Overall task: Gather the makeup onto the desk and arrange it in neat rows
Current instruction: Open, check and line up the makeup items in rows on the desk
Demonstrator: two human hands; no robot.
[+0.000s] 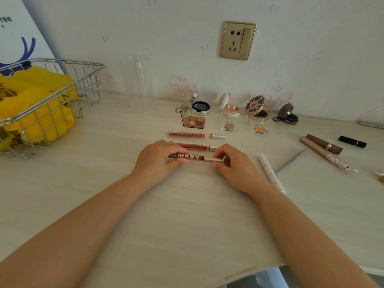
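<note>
Fingers (182,162) of both hands (L+R) around lip-gloss tube (193,157)

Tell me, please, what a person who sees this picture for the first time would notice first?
First the two hands at the centre of the desk: the left hand and the right hand hold a dark red lip gloss tube at its two ends. Two similar tubes lie in a row just behind it. At far left, a wire basket with bright yellow contents stands out.
</note>
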